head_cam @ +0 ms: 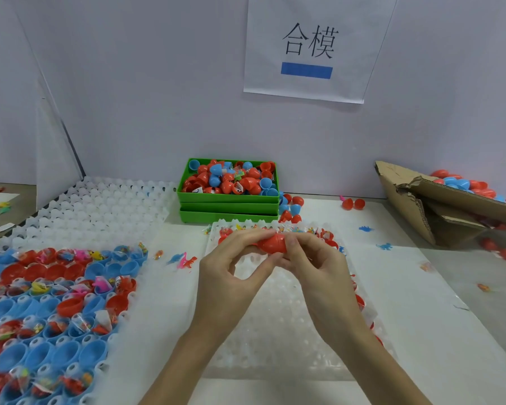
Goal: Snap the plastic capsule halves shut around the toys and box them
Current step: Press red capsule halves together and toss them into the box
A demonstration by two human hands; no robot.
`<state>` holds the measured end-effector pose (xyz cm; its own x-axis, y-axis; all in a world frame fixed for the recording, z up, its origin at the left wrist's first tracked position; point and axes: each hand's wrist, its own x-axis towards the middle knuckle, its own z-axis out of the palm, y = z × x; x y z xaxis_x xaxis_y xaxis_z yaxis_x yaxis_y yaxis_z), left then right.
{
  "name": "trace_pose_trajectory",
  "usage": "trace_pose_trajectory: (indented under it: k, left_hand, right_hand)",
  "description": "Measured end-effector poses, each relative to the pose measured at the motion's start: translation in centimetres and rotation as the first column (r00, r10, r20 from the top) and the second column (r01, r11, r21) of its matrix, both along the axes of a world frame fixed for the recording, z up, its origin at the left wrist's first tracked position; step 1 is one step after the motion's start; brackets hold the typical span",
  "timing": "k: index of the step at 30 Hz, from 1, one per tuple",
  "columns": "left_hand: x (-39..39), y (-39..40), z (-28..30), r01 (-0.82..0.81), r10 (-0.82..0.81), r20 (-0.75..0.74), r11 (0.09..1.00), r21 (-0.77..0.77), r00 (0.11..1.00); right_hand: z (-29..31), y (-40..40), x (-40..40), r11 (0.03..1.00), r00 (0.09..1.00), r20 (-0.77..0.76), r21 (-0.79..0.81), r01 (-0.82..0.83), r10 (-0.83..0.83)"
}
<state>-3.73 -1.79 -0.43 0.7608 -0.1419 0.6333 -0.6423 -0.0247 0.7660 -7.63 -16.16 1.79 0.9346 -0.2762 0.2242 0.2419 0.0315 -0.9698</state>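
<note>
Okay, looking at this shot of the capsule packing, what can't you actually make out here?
Head view only:
- Red capsule: the left hand and right hand cover its ends, so whether it has snapped fully shut is unclear, and any toy inside is hidden.
- Cardboard box: cut off by the right edge; its fill is unknown.
- Lower green trays: contents hidden by the full tray stacked on top.
- Left capsule tray: bagged toys blurred, cropped at the edge.

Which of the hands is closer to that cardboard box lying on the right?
The right hand. It grips the red capsule on the side toward the cardboard box; the left hand grips the capsule's other end, farther from the box.
</note>
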Motion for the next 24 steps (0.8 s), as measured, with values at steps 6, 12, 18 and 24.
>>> trace_pose_trajectory:
  k: [6, 12, 18, 24]
  left_hand:
    - [-0.49, -0.01, 0.33, -0.171, 0.162, 0.096, 0.98, 0.105, 0.982]
    - [-0.32, 0.28, 0.53, -0.186, 0.177, 0.07, 0.969, 0.163, 0.982]
    - [-0.37, -0.3, 0.09, -0.142, 0.124, 0.094, 0.963, 0.227, 0.988]
    - [-0.24, -0.11, -0.05, -0.165, 0.151, 0.075, 0.961, 0.224, 0.986]
  right_hand:
    - [0.25, 0.48, -0.24, 0.948, 0.986, -0.101, 0.304, -0.094, 0.13]
    - [0.8, 0.16, -0.19, 0.898, 0.961, -0.171, 0.422, -0.128, 0.218]
    - [0.71, 0.22, -0.27, 0.845, 0.936, -0.209, 0.516, -0.141, 0.283]
    - [0.51, 0.07, -0.34, 0.692, 0.87, -0.161, 0.679, -0.246, 0.467]
